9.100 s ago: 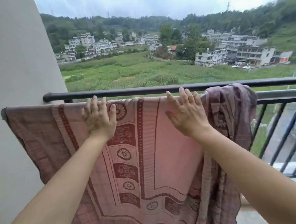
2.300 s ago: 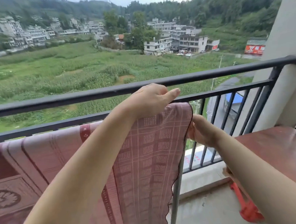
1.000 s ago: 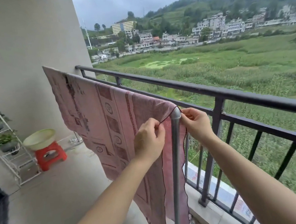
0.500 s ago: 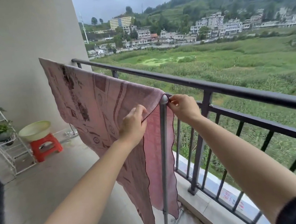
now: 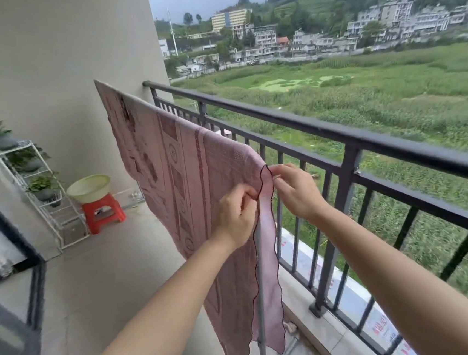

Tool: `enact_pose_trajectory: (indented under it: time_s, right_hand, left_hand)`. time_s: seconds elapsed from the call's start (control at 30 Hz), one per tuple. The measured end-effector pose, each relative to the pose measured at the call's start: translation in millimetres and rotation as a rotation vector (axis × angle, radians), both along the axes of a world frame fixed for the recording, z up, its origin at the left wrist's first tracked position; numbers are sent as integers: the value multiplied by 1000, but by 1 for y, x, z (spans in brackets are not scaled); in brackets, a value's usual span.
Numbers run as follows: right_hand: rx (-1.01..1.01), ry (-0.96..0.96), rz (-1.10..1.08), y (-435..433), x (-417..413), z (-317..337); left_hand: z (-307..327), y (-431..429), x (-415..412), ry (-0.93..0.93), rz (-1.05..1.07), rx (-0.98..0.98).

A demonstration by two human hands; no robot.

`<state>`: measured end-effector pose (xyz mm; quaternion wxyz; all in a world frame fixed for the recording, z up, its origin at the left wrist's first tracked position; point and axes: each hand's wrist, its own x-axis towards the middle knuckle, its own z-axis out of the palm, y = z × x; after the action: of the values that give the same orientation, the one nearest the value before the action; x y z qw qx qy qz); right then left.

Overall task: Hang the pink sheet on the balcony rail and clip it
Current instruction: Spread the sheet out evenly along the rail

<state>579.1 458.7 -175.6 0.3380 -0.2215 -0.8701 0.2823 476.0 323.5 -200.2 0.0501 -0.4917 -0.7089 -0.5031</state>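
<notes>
Two hands, left hand [image 5: 238,215] and right hand [image 5: 297,191], pinch one pink sheet [image 5: 187,176].

A home balcony: black railing [image 5: 336,127], plant shelf [image 5: 31,179], red stool [image 5: 103,211], fields and houses beyond.

Sheet [image 5: 186,164] left of balcony rail [image 5: 322,127]

One pink sheet [image 5: 186,164] is seen, draped over one grey drying rack [image 5: 258,303]. Two hands are counted at its near edge, the left hand [image 5: 237,214] and the right hand [image 5: 297,191]. One black balcony rail [image 5: 322,128] is seen. By the far wall are found one white shelf [image 5: 60,222], three potted plants, one red stool [image 5: 103,211] and one pale basin [image 5: 88,188].
</notes>
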Motion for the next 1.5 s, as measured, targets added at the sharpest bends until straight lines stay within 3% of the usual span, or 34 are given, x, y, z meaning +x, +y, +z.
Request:
enact_pose_trajectory:
  time_s: [0.2, 0.3, 0.4, 0.6, 0.73, 0.9, 1.13, 1.5]
  right_hand:
    - [-256, 219, 60, 0, -27, 51]
    - [-298, 161, 126, -5, -48, 79]
    - [-84, -98, 83, -4, -75, 99]
    - [420, -517, -221, -30, -153, 115]
    - [458, -652, -357, -53, -229, 108]
    - [474, -642, -486, -71, -322, 94]
    - [530, -681, -533, -57, -440, 78]
    - [626, -625, -605, 22, -695, 57]
  left_hand:
    - [24, -10, -49, 18, 290, -8]
    - [38, -16, -92, 144, 402, -82]
    - [49, -21, -138, 285, 459, -139]
    - [53, -34, -238, 441, 414, -202]
    - [43, -58, -311, 430, 367, -229]
    - [50, -91, -406, 490, 317, -354]
    - [56, -93, -527, 400, 296, -561]
    - [28, 9, -769, 365, 291, -630]
